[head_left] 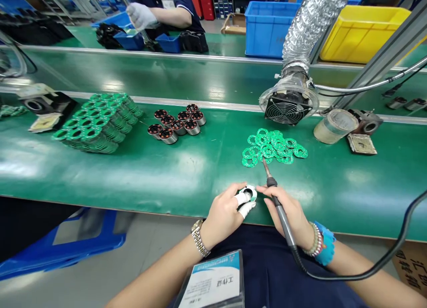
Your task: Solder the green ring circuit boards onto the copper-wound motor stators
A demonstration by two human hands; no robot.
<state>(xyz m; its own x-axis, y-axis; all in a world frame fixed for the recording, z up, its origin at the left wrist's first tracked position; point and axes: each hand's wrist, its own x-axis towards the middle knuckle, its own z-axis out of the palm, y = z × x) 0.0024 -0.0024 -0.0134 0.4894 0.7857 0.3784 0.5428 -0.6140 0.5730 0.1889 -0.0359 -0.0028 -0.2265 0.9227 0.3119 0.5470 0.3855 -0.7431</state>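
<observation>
Board sat near the bench's front edge, pinched by the left hand, right hand gripping the iron, tip off it, so likely unfinished; stacked boards seemingly waited, while loose boards' status was unclear.

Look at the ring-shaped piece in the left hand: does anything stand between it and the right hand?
Nothing visible does. The fingers of the right hand lie close to the ring-shaped piece; whether they touch is unclear. That hand's soldering iron points past it, toward the loose green boards.
</observation>
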